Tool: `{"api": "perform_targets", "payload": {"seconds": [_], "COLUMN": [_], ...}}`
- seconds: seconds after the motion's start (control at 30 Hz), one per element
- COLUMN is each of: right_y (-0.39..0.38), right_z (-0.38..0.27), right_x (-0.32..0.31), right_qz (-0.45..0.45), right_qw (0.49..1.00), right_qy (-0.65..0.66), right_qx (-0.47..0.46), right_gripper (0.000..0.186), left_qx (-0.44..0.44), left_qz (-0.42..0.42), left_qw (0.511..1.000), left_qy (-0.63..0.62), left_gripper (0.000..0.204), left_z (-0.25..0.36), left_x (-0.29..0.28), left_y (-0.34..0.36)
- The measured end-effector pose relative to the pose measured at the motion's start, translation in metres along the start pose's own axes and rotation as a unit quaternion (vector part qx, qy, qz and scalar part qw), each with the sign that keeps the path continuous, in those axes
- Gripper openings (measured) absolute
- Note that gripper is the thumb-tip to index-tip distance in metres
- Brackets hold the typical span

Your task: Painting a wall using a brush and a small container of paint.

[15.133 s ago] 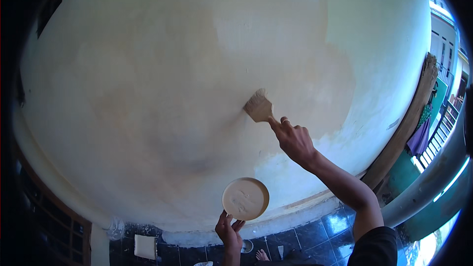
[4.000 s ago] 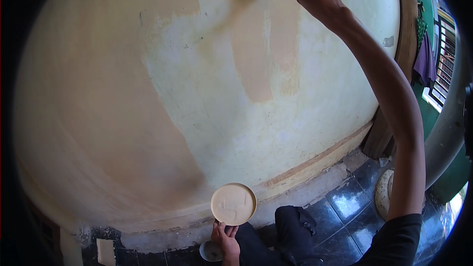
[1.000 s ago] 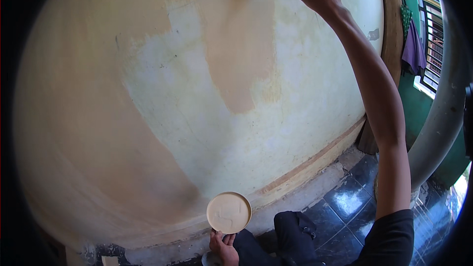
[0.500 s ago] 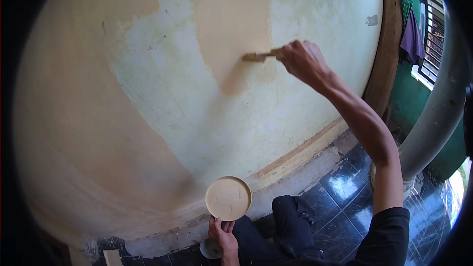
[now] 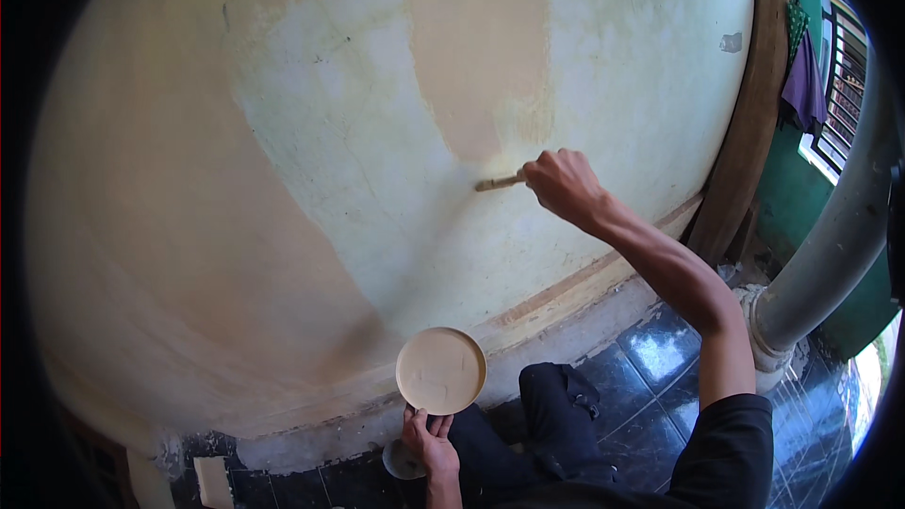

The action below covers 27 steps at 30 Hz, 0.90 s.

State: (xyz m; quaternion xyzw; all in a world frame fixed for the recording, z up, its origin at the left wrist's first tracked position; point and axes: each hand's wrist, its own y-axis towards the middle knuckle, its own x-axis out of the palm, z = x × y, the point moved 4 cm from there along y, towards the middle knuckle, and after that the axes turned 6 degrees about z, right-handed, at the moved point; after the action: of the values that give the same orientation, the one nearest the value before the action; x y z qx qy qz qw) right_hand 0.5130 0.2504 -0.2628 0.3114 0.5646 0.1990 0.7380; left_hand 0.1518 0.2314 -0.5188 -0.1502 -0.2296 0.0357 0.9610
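My right hand [image 5: 567, 187] grips a paintbrush [image 5: 499, 184] by its handle, with the bristles pointing left in front of the wall [image 5: 377, 170]. Whether the bristles touch the wall I cannot tell. Low in the middle, my left hand [image 5: 431, 439] holds up a round, shallow container of beige paint [image 5: 441, 370] from below, its fingers at the near rim. A beige painted strip [image 5: 476, 57] comes down the wall and ends just above the brush. Pale greenish, patchy wall lies on both sides of it, and a wide beige area [image 5: 170, 179] covers the left.
A wooden post [image 5: 740, 170] bounds the wall on the right, beside a hanging purple umbrella [image 5: 804, 90] and a grey pillar [image 5: 830, 245]. Dark glossy tiles [image 5: 650, 368] cover the floor. A pale flat piece [image 5: 213, 482] lies at lower left. A round grey object [image 5: 401, 460] sits by my left wrist.
My right hand has brought the brush down from the lower part of the beige strip to below its end. The view has shifted slightly. My left hand still holds the container.
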Motion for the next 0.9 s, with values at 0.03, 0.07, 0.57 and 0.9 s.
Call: {"api": "perform_targets", "payload": {"seconds": [0.03,0.07,0.57,0.9], "right_y": [0.019,0.043,0.039,0.085], "right_z": [0.008,0.014,-0.081,-0.028], "right_x": [-0.018,-0.048,-0.031,-0.146], "right_qz": [0.027,0.062,0.059,0.369], "right_qw": [0.999,0.998,0.966,0.928], "right_qy": [0.015,0.001,-0.104,0.004], "right_qx": [0.018,0.020,-0.228,-0.048], "right_gripper": [0.010,0.008,0.011,0.021], "left_qx": [0.008,0.000,-0.003,-0.009], "left_qz": [0.002,0.001,0.015,0.007], "left_qw": [1.000,1.000,1.000,1.000], "left_qy": [-0.006,0.000,-0.018,-0.011], "left_gripper": [0.047,0.048,0.046,0.048], "left_z": [0.002,0.000,-0.003,-0.002], "left_x": [-0.004,-0.008,-0.011,-0.015], "left_y": [0.002,0.003,0.010,0.007]}}
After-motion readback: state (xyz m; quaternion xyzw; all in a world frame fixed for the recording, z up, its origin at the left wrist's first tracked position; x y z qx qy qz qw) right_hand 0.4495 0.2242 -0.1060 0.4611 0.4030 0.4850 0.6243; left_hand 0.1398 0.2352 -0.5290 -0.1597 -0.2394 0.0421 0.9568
